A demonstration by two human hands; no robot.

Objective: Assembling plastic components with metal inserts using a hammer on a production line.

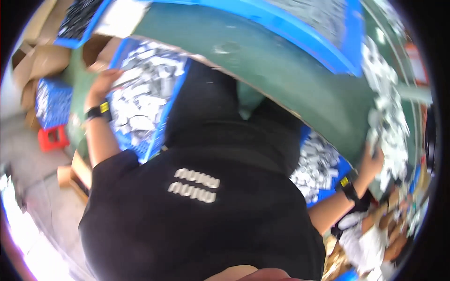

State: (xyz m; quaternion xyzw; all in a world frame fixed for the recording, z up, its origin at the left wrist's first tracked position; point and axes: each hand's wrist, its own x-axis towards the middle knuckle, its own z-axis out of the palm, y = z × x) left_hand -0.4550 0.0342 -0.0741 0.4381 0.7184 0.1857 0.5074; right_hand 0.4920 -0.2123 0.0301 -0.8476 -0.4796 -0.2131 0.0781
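My left hand (104, 83) reaches to the outer rim of a blue basket (172, 105) on my left. Loose white and grey flat pieces (143, 93) fill that basket, right beside my fingertips. Motion smears these fingers, so whether they grip a piece or the rim is unclear. Out to the right, my right hand (373, 161) is at the table's side, its fingers closed around a small greyish piece (373, 136) whose kind is too blurred to name. It is next to a long heap of whitish pieces (393, 117). Both wrists wear dark bands.
A green table (290, 84) spans the front, bearing a large blue tray (281, 23) of grey pieces. Another blue bin (326, 194) of pieces is by my right side. Cardboard boxes (51, 63), a blue crate (55, 103) and a red stool (53, 137) stand left. People sit at lower right.
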